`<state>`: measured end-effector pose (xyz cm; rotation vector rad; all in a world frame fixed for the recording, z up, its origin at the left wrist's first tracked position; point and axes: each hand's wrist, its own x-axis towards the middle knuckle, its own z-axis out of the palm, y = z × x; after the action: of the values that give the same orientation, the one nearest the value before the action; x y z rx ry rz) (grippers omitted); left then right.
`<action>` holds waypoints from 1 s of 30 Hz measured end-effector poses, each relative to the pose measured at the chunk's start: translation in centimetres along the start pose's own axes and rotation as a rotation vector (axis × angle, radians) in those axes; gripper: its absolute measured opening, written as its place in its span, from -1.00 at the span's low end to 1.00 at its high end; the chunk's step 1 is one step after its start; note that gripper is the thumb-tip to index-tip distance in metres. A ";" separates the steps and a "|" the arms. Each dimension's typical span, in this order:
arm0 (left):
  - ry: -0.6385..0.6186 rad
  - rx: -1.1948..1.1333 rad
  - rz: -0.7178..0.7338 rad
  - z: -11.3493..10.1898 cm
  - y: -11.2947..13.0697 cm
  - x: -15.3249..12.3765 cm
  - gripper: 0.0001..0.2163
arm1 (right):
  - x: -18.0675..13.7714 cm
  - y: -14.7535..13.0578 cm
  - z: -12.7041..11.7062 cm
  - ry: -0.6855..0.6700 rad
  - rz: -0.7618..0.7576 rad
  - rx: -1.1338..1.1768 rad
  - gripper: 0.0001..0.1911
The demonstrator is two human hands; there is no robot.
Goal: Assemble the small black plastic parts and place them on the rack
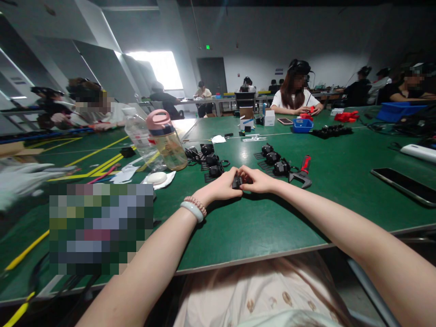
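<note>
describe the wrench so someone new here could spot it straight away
On the big green table, find the wearer's right hand. To the right of that hand, beside a cluster of black parts, lies the wrench. Its red-and-black handle sets it apart from those dark neighbours.

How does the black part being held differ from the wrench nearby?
The black part is held between the left hand and right hand; the wrench lies on the green table. The visible side of the part is black; the wrench has a red-and-black handle. The wrench looks longer, though the hands hide some of the part. Both have dark surfaces.
</note>
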<state>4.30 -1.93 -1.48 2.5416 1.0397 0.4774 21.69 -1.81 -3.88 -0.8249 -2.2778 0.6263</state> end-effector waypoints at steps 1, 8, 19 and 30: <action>-0.002 0.002 -0.008 0.0 0.0 0.0 -0.57 | 0.0 0.0 0.0 -0.001 -0.001 0.005 -0.65; 0.004 -0.010 -0.010 0.1 0.0 -0.1 -0.57 | 0.0 -0.1 -0.1 -0.018 0.002 0.032 -0.66; 0.008 -0.003 -0.009 0.0 0.0 -0.1 -0.56 | 0.1 -0.2 -0.1 -0.018 0.010 0.009 -0.67; 0.005 -0.002 -0.006 0.1 -0.1 -0.1 -0.57 | 0.2 0.0 -0.2 -0.013 0.019 0.013 -0.73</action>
<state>4.22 -1.95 -1.63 2.5365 1.0478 0.4837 21.65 -1.64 -3.66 -0.8397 -2.2774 0.6569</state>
